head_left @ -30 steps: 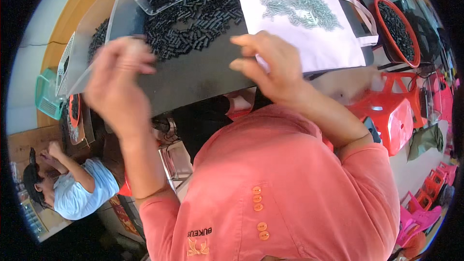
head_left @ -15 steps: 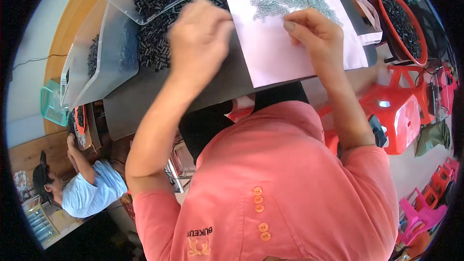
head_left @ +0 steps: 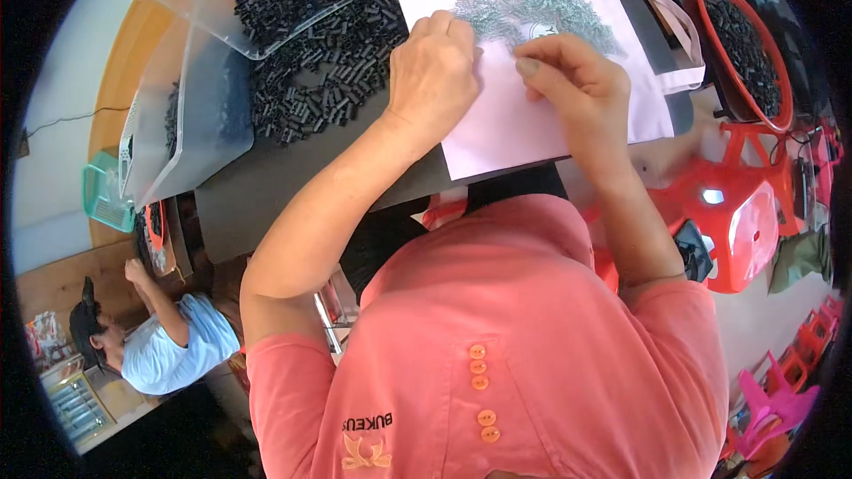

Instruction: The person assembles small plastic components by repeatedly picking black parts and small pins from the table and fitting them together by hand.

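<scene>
A pale pink cloth tote bag (head_left: pixel 497 124) lies flat on the dark table, bearing a heap of small, shiny, clear-to-grey pieces (head_left: pixel 555 4) too fine to identify. My left hand (head_left: pixel 435 66) is over the bag's left edge, beside the heap, its fingers curled and closed; whatever is in them is hidden. Just below the heap my right hand (head_left: pixel 581 89) makes a pinch with thumb and forefinger, and anything between them is too small to name. Left of the bag is a large spread of short black tubular pieces (head_left: pixel 328 80).
Clear plastic bins (head_left: pixel 209 115) stand at the left, and more black pieces fill a red-rimmed basin (head_left: pixel 750 58) at the right. A red plastic stool (head_left: pixel 745 222) is beside me. Another person in a light blue shirt (head_left: pixel 182 346) sits at far left near a green basket (head_left: pixel 102 191).
My left hand has moved right, from above the black pieces to the bag's left edge beside the heap. My right hand has barely shifted. The other person's hand has pulled back slightly.
</scene>
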Motion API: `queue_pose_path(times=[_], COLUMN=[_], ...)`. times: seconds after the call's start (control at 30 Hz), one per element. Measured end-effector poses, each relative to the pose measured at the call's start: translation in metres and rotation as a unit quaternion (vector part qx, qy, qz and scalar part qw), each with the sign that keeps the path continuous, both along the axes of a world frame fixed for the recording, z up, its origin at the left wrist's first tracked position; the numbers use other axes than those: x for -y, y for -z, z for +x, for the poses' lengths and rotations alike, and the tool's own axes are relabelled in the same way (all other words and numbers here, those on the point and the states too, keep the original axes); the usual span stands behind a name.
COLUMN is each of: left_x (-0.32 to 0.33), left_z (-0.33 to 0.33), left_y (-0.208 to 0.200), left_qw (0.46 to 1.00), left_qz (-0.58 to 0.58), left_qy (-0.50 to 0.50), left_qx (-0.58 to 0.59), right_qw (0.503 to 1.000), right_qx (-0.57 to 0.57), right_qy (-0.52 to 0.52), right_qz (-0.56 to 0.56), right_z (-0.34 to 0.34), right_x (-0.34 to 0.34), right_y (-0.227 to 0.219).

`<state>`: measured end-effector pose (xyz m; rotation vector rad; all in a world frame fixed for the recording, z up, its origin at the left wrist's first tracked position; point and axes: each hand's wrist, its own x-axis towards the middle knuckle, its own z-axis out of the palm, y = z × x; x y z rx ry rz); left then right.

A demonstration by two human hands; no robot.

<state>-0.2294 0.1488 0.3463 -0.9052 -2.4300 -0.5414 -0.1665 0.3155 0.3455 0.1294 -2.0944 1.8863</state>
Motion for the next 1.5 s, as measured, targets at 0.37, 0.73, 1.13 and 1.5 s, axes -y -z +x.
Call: queue_pose_path(times=[0.37, 0.73, 1.13, 1.5], left_x=[0.000, 0.060, 0.155, 0.156], left_z=[0.048, 0.050, -0.015, -0.023], left_y=[-0.034, -0.042, -0.025, -0.016], left_qw=[0.656, 0.770, 0.974, 0.988], left_qz=[0.519, 0.477, -0.125, -0.057], left_qy=[0.048, -0.055, -0.149, -0.131], left_qx=[0.546, 0.421, 0.115, 0.052], right_qw=[0.991, 0.983, 0.989, 0.988], right_qx=[-0.009, -0.021, 0.035, 0.025], right_qy=[-0.103, -0.143, -0.117, -0.119], right_qz=[-0.084, -0.116, -0.085, -0.099], right_z=[-0.002, -0.009, -0.012, -0.012], right_x=[0.013, 0.058, 0.060, 0.061], right_y=[-0.014, -0.014, -0.011, -0.008])
